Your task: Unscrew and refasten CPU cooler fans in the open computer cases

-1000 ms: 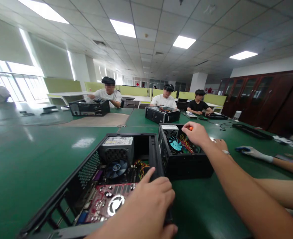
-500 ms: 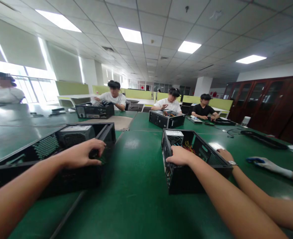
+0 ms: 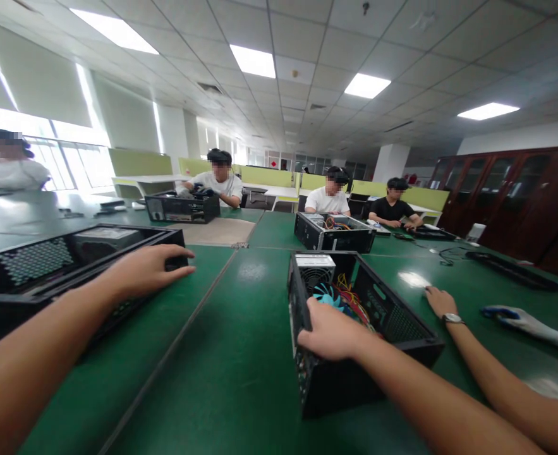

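On the left, my left hand point(image 3: 148, 268) is at the right end of a black computer case point(image 3: 79, 278), thumb and fingers apart and stretched out. Whether its fingertips touch the case cannot be made out. My right hand point(image 3: 333, 328) grips the left wall of a second black computer case point(image 3: 354, 385), fingers hooked over the rim. Inside this open case are a power supply point(image 3: 315, 268), a blue-green fan point(image 3: 327, 294) and red and yellow wires point(image 3: 354, 300).
At right, a co-worker's hand with a watch point(image 3: 440, 302) rests on the green table point(image 3: 241, 354), beside another person's gloved hand point(image 3: 513, 318). Farther back stand two more computer cases, one silver-edged point(image 3: 333, 237), one near a cardboard sheet point(image 3: 217, 232). Several people sit around.
The right case has come nearer and slightly left with my right hand on it. The left case has shifted left, and my left hand's fingers have opened out and moved slightly left.
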Demonstrator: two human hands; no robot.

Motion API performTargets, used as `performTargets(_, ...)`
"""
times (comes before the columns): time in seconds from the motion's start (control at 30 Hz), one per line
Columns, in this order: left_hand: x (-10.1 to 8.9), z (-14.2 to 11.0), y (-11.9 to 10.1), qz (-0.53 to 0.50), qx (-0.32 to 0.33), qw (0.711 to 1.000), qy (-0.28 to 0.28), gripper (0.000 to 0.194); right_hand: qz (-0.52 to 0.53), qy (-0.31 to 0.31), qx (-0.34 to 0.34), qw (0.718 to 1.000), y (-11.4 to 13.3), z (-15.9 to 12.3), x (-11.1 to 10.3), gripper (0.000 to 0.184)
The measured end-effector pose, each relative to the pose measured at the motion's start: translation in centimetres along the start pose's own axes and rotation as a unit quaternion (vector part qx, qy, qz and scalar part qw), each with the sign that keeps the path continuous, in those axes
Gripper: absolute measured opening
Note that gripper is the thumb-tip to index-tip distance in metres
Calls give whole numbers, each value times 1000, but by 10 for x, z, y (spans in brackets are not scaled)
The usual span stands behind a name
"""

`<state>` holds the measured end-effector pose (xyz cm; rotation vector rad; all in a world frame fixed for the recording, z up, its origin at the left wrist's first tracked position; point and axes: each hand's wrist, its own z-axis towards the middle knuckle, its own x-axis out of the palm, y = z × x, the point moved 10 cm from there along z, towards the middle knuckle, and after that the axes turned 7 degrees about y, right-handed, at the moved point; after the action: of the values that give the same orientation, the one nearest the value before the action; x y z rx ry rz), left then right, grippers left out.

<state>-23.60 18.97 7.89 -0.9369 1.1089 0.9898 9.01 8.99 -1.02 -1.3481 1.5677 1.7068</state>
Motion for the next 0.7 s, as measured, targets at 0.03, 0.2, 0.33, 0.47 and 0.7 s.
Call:
performTargets(0.03, 8, 5, -30, -35, 19, 999, 1, 79, -2, 7, -1, 1000, 16, -8, 10, 42)
performTargets(0.2, 51, 1, -132, -202, 81, 975, -37, 82, -17, 77, -106, 991, 94, -51, 36, 50)
performTargets(0.33, 53, -25, -191, -73, 163, 984, -3, 44, 21, 40, -169, 985, 87, -63, -16, 45)
performTargets(0.47, 43, -35, -236, 92, 176, 977, 81, 27, 88, -16, -173, 981, 49, -55, -70, 38)
performTargets(0.7, 123, -52, -281, 232, 276, 879, 313, 48, 29, -152, -132, 979, 22, -63, -94, 12)
